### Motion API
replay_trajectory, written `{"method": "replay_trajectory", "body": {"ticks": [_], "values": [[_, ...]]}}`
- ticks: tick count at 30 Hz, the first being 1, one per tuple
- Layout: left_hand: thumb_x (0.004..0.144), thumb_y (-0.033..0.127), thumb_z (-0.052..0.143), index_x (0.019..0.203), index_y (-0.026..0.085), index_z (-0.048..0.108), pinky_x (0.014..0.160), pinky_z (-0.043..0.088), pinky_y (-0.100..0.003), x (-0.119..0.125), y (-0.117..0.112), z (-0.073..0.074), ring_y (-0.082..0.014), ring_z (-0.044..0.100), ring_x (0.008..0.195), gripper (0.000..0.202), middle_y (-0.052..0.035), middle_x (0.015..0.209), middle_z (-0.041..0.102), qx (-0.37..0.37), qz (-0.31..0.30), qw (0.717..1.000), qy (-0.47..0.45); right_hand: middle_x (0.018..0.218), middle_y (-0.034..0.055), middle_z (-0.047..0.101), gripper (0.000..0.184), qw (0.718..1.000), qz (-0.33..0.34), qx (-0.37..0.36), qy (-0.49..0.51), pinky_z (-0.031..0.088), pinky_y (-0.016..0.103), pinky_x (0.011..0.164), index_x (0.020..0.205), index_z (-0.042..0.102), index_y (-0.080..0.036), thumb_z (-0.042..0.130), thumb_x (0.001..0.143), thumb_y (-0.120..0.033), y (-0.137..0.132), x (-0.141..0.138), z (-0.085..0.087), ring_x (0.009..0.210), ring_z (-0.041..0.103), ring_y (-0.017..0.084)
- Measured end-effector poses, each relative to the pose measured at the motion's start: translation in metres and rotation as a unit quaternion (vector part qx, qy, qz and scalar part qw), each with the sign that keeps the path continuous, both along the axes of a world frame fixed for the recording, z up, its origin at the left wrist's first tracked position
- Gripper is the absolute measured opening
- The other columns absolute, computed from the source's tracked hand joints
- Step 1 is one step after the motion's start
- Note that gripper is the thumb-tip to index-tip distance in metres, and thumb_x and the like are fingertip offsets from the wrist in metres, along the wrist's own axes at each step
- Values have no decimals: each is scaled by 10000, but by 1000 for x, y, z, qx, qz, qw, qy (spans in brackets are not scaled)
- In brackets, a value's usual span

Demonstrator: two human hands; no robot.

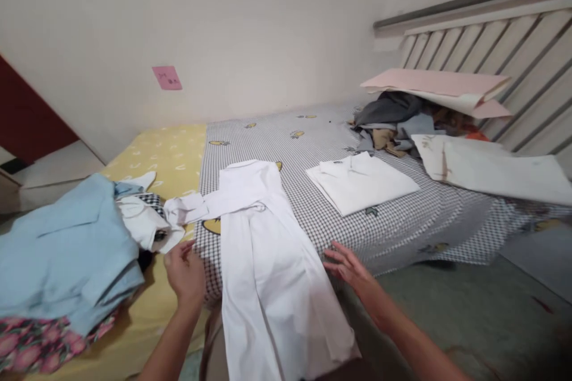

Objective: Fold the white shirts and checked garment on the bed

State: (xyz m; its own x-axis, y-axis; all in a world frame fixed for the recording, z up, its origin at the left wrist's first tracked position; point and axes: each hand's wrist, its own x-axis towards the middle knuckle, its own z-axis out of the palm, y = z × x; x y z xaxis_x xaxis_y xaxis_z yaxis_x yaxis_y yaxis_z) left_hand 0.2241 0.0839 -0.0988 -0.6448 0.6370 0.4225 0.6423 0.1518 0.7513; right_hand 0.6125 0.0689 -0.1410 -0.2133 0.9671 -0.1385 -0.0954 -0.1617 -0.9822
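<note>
A long white garment (pixel 272 268) lies lengthwise on the checked bedsheet, its near end hanging over the bed's edge toward me. One white sleeve (pixel 190 208) stretches out to the left over the yellow sheet. My left hand (pixel 184 271) is just below that sleeve, fingers loosely bent, holding nothing visible. On the other side, my right hand (pixel 351 271) hovers beside the garment's right edge with its fingers spread. A neatly folded white shirt (pixel 361 181) rests farther back to the right. The underside of the garment is hidden.
At left are a light blue garment (pixel 71 244), a pink floral cloth (pixel 49 342) and crumpled white clothing (pixel 138 217). Toward the slatted bed end (pixel 496 53) sit piled dark clothes (pixel 388 110), a pink folded sheet (pixel 438 82) and a white flat bag-like item (pixel 491 166).
</note>
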Motion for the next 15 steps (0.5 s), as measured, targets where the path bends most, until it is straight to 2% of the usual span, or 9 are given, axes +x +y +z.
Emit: {"method": "replay_trajectory", "body": {"ticks": [2, 4, 5, 6, 8, 9, 11, 13, 15], "values": [[829, 302, 409, 924, 223, 605, 1034, 476, -442, 44, -35, 5, -272, 598, 1094, 232, -92, 1032, 645, 18, -56, 998, -18, 1465, 141, 521, 821, 999, -18, -27, 4, 412, 525, 1104, 1511, 381, -332, 641, 821, -694, -37, 9, -13, 1244, 593, 326], [853, 376, 460, 853, 262, 627, 854, 547, -373, 95, -67, 3, -238, 659, 874, 203, -45, 860, 681, -9, -156, 985, -70, 1466, 145, 515, 880, 999, 1, -36, 2, 431, 540, 1082, 1525, 348, -341, 692, 787, -674, -67, 12, -29, 1274, 569, 339], [846, 428, 523, 880, 254, 645, 807, 550, -370, 120, -80, -2, -234, 663, 809, 216, -44, 827, 686, -47, -230, 956, -176, 1490, 144, 494, 928, 999, 19, -26, 0, 419, 543, 1094, 1533, 333, -340, 730, 756, -659, -79, 12, -37, 1315, 533, 344], [833, 454, 560, 949, 242, 650, 795, 551, -372, 144, -89, -10, -228, 674, 789, 257, -51, 881, 698, -76, -256, 920, -286, 1522, 139, 463, 971, 999, 37, -7, -6, 390, 542, 1121, 1539, 323, -333, 764, 729, -634, -89, 11, -43, 1362, 485, 345], [792, 379, 641, 1022, 219, 628, 787, 546, -339, 182, -99, -29, -206, 688, 817, 281, -64, 973, 691, -129, -216, 849, -465, 1574, 122, 405, 1015, 997, 57, 41, -34, 303, 529, 1186, 1548, 319, -306, 810, 693, -549, -102, 8, -50, 1431, 395, 338], [786, 328, 650, 1001, 208, 613, 770, 540, -321, 194, -99, -40, -193, 689, 812, 248, -66, 963, 680, -166, -170, 810, -536, 1586, 114, 388, 1006, 995, 60, 58, -56, 264, 523, 1208, 1546, 327, -290, 814, 689, -489, -106, 7, -50, 1448, 366, 333], [795, 262, 639, 890, 190, 578, 710, 515, -287, 208, -95, -57, -164, 668, 747, 134, -51, 861, 640, -225, -93, 760, -603, 1574, 104, 409, 933, 990, 53, 71, -107, 230, 523, 1224, 1526, 369, -268, 779, 693, -355, -109, 5, -47, 1449, 362, 318], [822, 288, 620, 809, 187, 550, 654, 473, -265, 210, -87, -66, -136, 609, 661, 123, -20, 762, 582, -253, -65, 759, -596, 1530, 100, 466, 868, 987, 38, 68, -138, 254, 519, 1214, 1491, 417, -262, 724, 679, -258, -109, 4, -42, 1414, 409, 304], [829, 389, 634, 796, 188, 568, 637, 438, -256, 207, -80, -68, -125, 553, 637, 214, 8, 724, 544, -252, -85, 786, -558, 1470, 101, 526, 840, 988, 25, 65, -139, 314, 501, 1181, 1463, 438, -259, 696, 664, -224, -108, 4, -42, 1352, 474, 293]]}}
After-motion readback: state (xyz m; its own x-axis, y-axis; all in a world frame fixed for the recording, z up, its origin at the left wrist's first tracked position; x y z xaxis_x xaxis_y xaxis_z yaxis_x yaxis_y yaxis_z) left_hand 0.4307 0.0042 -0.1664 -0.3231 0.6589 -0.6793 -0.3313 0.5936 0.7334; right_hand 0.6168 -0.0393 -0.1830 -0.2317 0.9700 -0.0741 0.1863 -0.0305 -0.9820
